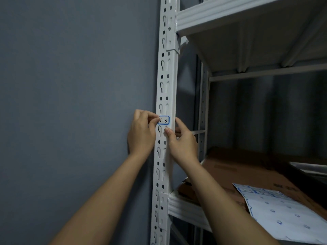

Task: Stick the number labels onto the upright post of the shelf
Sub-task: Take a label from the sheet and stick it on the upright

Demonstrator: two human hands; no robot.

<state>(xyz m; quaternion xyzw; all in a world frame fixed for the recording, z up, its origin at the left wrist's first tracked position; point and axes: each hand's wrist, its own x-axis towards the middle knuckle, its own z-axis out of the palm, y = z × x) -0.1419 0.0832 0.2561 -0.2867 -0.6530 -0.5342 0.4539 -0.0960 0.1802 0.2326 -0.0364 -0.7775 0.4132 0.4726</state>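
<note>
While both bare forearms reach up from the bottom of the head camera view, the two hands meet at a white perforated upright post (165,89) at the front left corner of a metal shelf unit. A small white label (163,120) with a rounded blue border and the handwritten marking "1-3" lies against the face of the post, roughly at mid-height in the view, covering part of the row of slots. At the label's left edge, the left hand (141,133) has its fingers curled, and its thumb and fingertips (153,119) pinch or press that edge; which of the two cannot be told. Just below and to the right of the label, the right hand (183,141) sits with its thumb lying on the post face under the label and its fingers curled round the post's right edge, so it appears to grip the post rather than the label. Left of the post is a plain grey wall (70,85). On the lower shelf (185,207) to the right lies flattened brown cardboard (247,167), and on top of it rests a white sheet of blue-bordered labels (283,209). An upper shelf (230,11) crosses the top right of the view.
</note>
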